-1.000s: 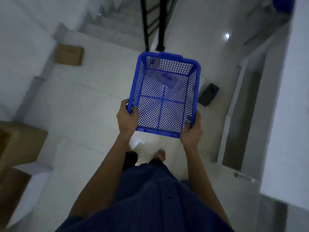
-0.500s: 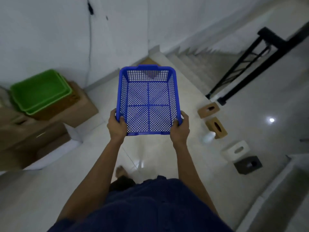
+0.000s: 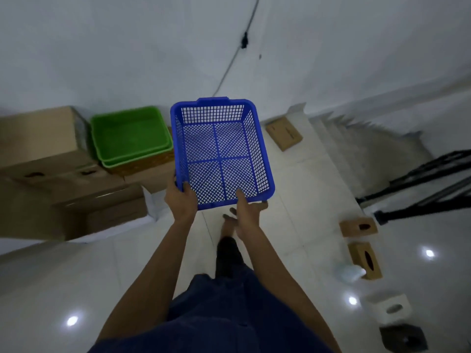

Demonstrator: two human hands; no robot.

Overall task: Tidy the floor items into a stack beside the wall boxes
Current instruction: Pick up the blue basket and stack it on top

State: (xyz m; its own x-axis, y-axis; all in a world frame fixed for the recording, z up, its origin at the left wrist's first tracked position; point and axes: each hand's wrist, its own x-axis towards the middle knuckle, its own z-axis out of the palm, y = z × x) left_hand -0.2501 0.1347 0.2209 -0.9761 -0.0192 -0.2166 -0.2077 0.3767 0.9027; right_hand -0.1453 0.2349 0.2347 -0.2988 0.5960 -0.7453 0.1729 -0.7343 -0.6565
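- Dark blue clothing lowest in view, two bare forearms reaching forward out of it.
- Glossy white tiled floor underneath, with bright light spots on it.
- Black tissue box and white tissue box lying on the floor at lower right; two brown tissue boxes just beyond them, all well apart from the hands.
- Left hand clamped on the near left corner of the blue mesh basket, thumb over the rim, fingers tucked beneath.
- Right hand at the near rim: thumb pressed inside against the mesh, fingers spread loosely below the edge; firmness of that grip cannot be told.
- Basket held in the air above the floor, empty, tilted slightly, far end toward the wall.
- Just left of it, green tubs nested together atop a brown woven basket, resting on stacked cardboard boxes against the white wall.
- Flat cardboard box further off on the floor by the stair foot.
- Stairs and black railing at far right.
- Thin black cable running up the wall.
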